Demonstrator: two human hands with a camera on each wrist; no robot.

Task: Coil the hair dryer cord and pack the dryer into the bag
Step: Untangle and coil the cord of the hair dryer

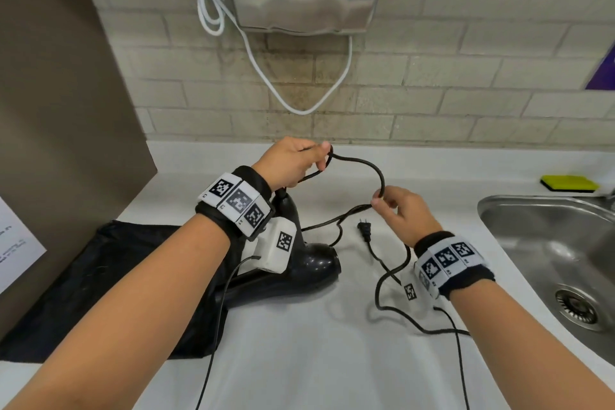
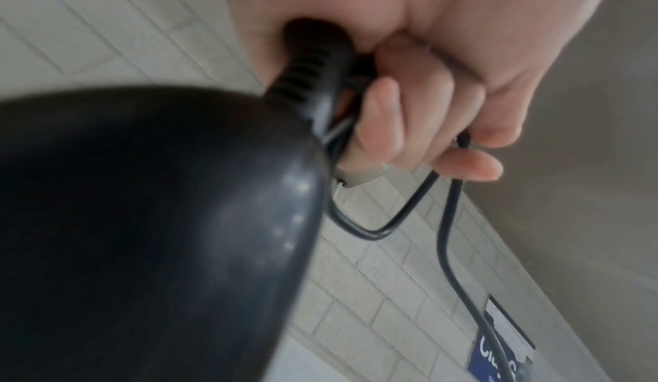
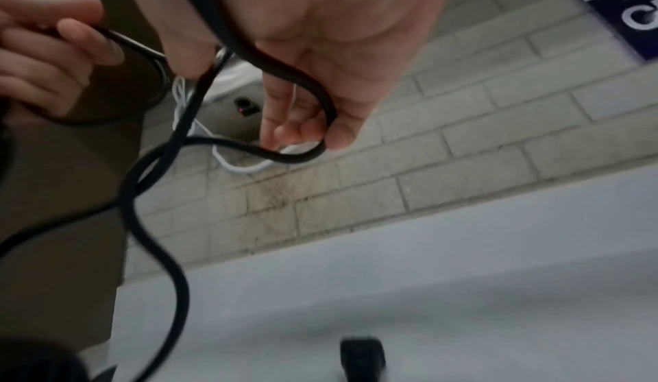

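The left hand point(image 1: 290, 161) grips the black hair dryer point(image 1: 299, 263) handle and a cord point(image 1: 362, 165) loop; the dryer's body rests on the white counter point(image 1: 316, 359), overlapping the black bag point(image 1: 109, 276). The right hand point(image 1: 404, 215) pinches the cord, and the plug point(image 1: 365, 230) lies on the counter

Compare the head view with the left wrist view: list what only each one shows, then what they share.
Only the head view: the right hand pinching the cord, the plug lying on the counter, the black bag, the sink, the sponge.

Only the left wrist view: the ribbed strain relief at the dryer's handle end, inside the left hand's curled fingers.

Both: left hand, cord loop, black dryer, tiled wall.
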